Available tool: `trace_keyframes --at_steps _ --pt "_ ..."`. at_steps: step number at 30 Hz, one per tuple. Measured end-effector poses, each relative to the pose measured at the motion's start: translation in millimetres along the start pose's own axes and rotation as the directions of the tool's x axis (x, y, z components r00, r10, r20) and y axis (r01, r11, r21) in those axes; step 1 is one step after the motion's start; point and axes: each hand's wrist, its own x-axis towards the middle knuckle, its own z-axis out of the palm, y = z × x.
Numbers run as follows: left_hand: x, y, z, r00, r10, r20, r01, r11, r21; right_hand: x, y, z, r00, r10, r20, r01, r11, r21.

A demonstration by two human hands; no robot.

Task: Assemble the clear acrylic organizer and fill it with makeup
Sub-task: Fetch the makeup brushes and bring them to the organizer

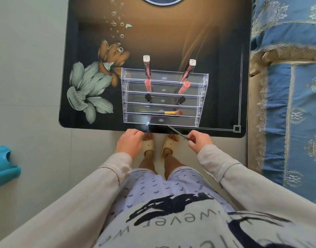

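Observation:
The clear acrylic organizer [162,97] stands tiered on the dark table [92,126], near its front edge. Two lip glosses with white caps [146,67] [189,68] stand in the back row. Two pink-capped tubes [148,85] [184,87] stand in the row in front of them, then two black-capped items [148,98] [181,100]. A gold-banded makeup brush [164,112] lies across a lower tier. My right hand [200,141] pinches a thin dark brush [178,133] just in front of the organizer. My left hand [130,142] hovers loosely curled at the table's edge, holding nothing.
The table top carries a flower print [89,92]. A bed with a blue patterned cover [289,104] stands close on the right. A turquoise plastic object [3,165] lies on the tiled floor at the left. My feet in pale slippers [159,145] are under the table's edge.

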Motion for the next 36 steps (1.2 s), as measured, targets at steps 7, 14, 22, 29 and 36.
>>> trace_keyframes --at_steps 7,14,22,29,36 --pt "-58 -50 18 0.897 -0.321 0.304 0.353 0.934 -0.056 32 -64 6 0.928 -0.372 0.033 0.353 0.844 -0.404" --pt "-81 -72 30 0.77 -0.428 0.473 0.49 0.872 -0.008 51 -80 13 0.871 -0.457 0.178 0.453 0.612 -0.648" --pt "-65 -66 30 0.782 -0.401 0.478 0.502 0.859 -0.099 53 -77 27 0.895 -0.427 0.132 0.394 0.614 -0.684" --pt "-49 -58 23 0.814 -0.381 0.439 0.485 0.861 -0.151 54 -67 42 0.912 -0.408 0.036 0.337 0.698 -0.632" --pt "-48 -65 16 0.811 -0.381 0.443 0.471 0.875 -0.11 45 -61 47 0.945 -0.327 0.011 0.269 0.758 -0.594"
